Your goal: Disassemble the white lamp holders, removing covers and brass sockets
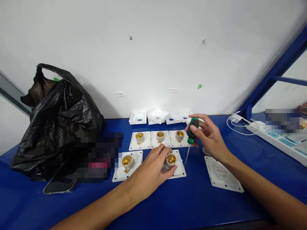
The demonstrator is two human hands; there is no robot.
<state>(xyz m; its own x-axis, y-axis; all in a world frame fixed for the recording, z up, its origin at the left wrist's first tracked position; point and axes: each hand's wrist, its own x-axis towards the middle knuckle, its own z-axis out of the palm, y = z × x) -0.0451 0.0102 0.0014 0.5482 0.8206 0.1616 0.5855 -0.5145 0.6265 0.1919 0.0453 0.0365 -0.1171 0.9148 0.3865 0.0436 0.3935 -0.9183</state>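
- left hand (155, 161) curled around a lamp socket (171, 159), thumb near, fingers on the far side, right at the front middle of the bench (146, 207)! and the right?
- right hand (208, 135) has a firm grip on a green-and-black screwdriver (193, 130), shaft slanting down, tip just beside the right edge of that socket's white square plate (180, 165). whether it touches the bench, i can't tell.
- what's the line-up around them?
- one mounted socket (128, 162) to the left, three more (160, 137) in a row behind, every one gold inside! another square plate (224, 174) lies by the right forearm, and white square covers (137, 117) sit at the back by the wall (153, 57).
- and the flanks?
- black plastic bag (69, 124) and a smartphone (61, 182) on the left, a white power strip (283, 139) far right!
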